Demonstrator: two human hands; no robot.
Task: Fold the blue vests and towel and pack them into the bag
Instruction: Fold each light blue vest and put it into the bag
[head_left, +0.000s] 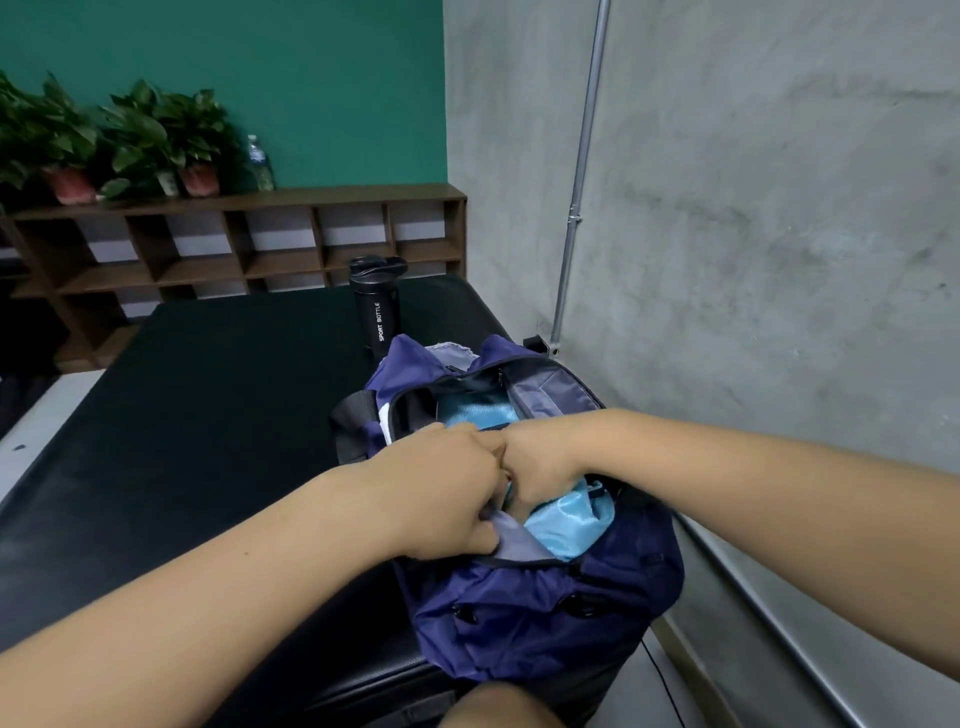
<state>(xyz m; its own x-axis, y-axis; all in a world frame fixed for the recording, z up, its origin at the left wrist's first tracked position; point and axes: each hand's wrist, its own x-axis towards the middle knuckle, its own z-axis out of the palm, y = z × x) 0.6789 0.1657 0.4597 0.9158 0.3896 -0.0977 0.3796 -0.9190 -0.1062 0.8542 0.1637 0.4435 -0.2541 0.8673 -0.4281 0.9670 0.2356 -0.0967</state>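
Note:
A navy blue bag (524, 613) lies on the black padded bench (197, 415), its top zip open. Light blue fabric (566, 525) fills the opening and shows again deeper in the bag at its far end. My left hand (447, 488) grips the grey-lined near flap of the opening, fingers curled over its edge. My right hand (535, 467) reaches into the opening from the right and is closed on the light blue fabric, knuckles touching the left hand. Its fingertips are hidden inside the bag.
A black sport bottle (376, 306) stands on the bench just behind the bag. A wooden cubby shelf (249, 249) with potted plants (119, 140) and a clear water bottle (260, 163) lines the green back wall. A grey concrete wall (753, 234) runs close along the right.

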